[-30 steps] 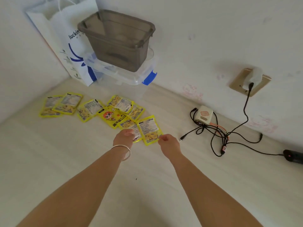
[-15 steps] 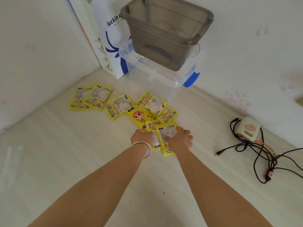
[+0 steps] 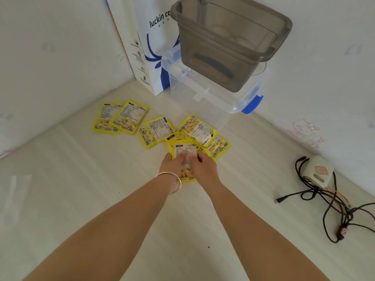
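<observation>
Several yellow snack packets lie on the pale floor: two overlapping at the left [image 3: 119, 117], one in the middle [image 3: 155, 131], and a small pile [image 3: 197, 127] near the clear box. My left hand [image 3: 172, 166], with a silver bangle on the wrist, and my right hand [image 3: 205, 168] are close together. Between them they hold a yellow packet [image 3: 185, 148], back side up, with fingers curled over its lower half. It sits over the near edge of the pile. What lies under the hands is hidden.
A grey open bin [image 3: 233, 43] stands on a clear lidded box with a blue latch [image 3: 251, 103] in the corner. Next to them is a white paper bag [image 3: 150, 47]. A small white charger [image 3: 316, 173] with tangled black cables [image 3: 334, 207] lies at the right wall.
My hands have come together. The right hand picked up a packet from the right of the pile and brought it to the left hand. The view shifted closer and leftward.
</observation>
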`<action>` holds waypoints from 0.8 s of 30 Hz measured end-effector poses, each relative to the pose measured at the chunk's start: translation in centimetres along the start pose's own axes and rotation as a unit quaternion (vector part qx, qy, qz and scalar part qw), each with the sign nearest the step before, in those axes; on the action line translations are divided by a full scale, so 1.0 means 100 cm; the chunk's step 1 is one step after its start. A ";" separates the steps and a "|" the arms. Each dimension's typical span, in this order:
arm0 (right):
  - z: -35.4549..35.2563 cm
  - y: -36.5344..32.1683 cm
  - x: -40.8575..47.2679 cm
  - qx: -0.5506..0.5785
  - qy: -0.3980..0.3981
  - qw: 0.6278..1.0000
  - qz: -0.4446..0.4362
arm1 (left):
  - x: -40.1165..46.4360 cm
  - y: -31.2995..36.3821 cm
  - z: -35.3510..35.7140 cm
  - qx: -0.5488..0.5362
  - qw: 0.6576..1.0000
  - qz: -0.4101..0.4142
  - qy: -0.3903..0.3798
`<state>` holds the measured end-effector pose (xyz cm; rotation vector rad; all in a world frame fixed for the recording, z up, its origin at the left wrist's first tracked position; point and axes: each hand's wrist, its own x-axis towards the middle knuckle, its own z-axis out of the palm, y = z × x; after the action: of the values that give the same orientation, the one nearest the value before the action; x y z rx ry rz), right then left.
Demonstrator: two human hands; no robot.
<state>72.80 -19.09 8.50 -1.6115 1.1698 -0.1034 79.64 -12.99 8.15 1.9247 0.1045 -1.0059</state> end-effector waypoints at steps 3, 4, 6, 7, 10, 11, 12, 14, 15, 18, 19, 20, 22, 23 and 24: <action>0.003 -0.007 0.017 -0.051 0.062 0.996 -0.046 | 0.012 0.000 -0.013 0.007 1.000 0.004 0.023; 0.001 -0.008 0.023 -0.080 0.098 0.991 -0.049 | 0.015 0.001 -0.017 0.007 0.999 0.005 0.035; -0.005 -0.008 0.037 -0.194 0.144 0.968 -0.072 | 0.022 0.002 -0.023 0.006 0.999 0.009 0.049; -0.008 -0.008 0.043 -0.267 0.139 0.950 -0.084 | 0.025 0.002 -0.025 0.008 0.999 0.014 0.052; -0.011 -0.003 0.060 -0.420 0.090 0.897 -0.101 | 0.033 0.000 -0.031 0.004 0.998 0.021 0.060; -0.010 -0.002 0.065 -0.445 0.078 0.886 -0.104 | 0.034 0.000 -0.033 0.002 0.998 0.020 0.065; -0.010 -0.002 0.070 -0.458 0.071 0.880 -0.105 | 0.036 0.000 -0.035 0.000 0.998 0.018 0.068; -0.009 -0.005 0.077 -0.468 0.069 0.875 -0.104 | 0.040 -0.001 -0.038 -0.004 0.997 0.014 0.074; -0.008 -0.007 0.079 -0.472 0.073 0.872 -0.104 | 0.042 -0.002 -0.040 -0.004 0.997 0.015 0.076; -0.008 -0.007 0.084 -0.462 0.100 0.874 -0.112 | 0.046 -0.004 -0.044 -0.002 0.997 0.012 0.080; -0.009 -0.005 0.084 -0.459 0.111 0.873 -0.121 | 0.047 -0.004 -0.044 -0.001 0.997 0.013 0.080; -0.010 -0.003 0.084 -0.459 0.120 0.870 -0.131 | 0.047 -0.004 -0.044 -0.001 0.997 0.014 0.079; -0.013 0.000 0.084 -0.458 0.129 0.868 -0.142 | 0.045 -0.002 -0.042 -0.002 0.997 0.016 0.079; -0.016 0.001 0.083 -0.451 0.132 0.871 -0.145 | 0.044 -0.001 -0.041 -0.005 0.997 0.017 0.078; -0.019 0.002 0.081 -0.443 0.135 0.874 -0.148 | 0.042 -0.001 -0.041 -0.009 0.997 0.017 0.078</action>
<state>75.71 -26.22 5.28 -2.6617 1.2496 0.0235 84.87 -11.16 6.18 1.9797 0.1697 -0.8296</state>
